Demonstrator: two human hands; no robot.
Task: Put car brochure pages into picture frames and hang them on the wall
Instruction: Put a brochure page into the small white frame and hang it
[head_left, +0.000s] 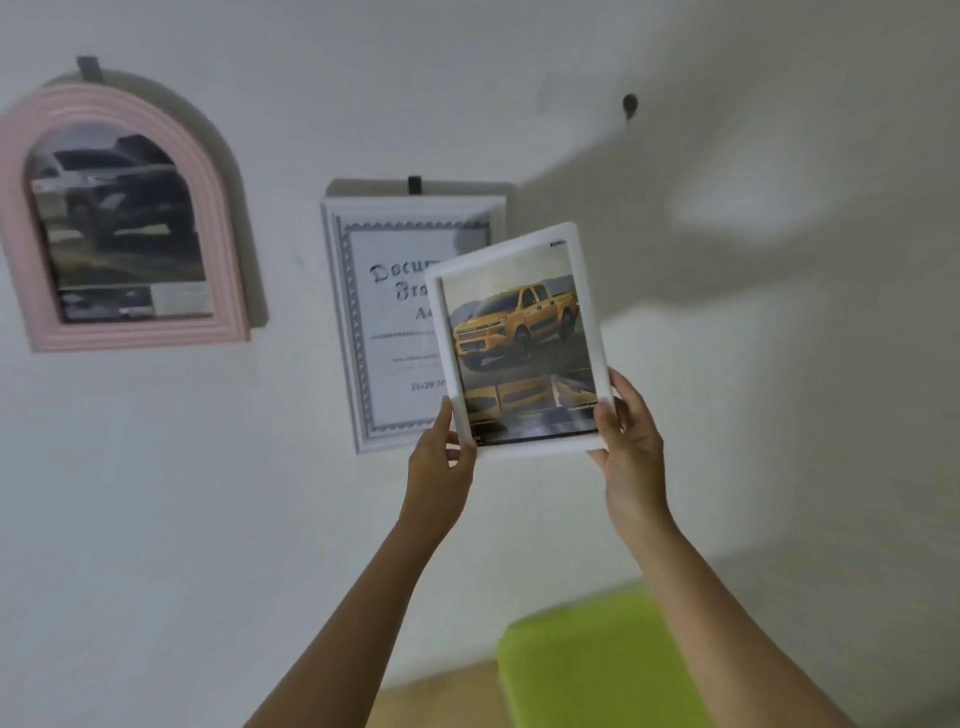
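I hold a white picture frame (576, 291) with a yellow pickup brochure page (517, 332) in it, raised in front of the white wall. My left hand (441, 457) pinches its lower left corner and my right hand (631, 436) grips its lower right corner. The frame tilts slightly and overlaps a white document frame (353, 322) hanging on the wall behind it. Further left hangs a pink arched frame (223, 234) with a dark car page. A dark wall hook (630, 104) sits bare up and to the right of the held frame.
A lime green seat or stool (597, 654) stands low against the wall under my right arm. A strip of light wooden floor (441, 701) shows beside it. The wall to the right is bare and in shadow.
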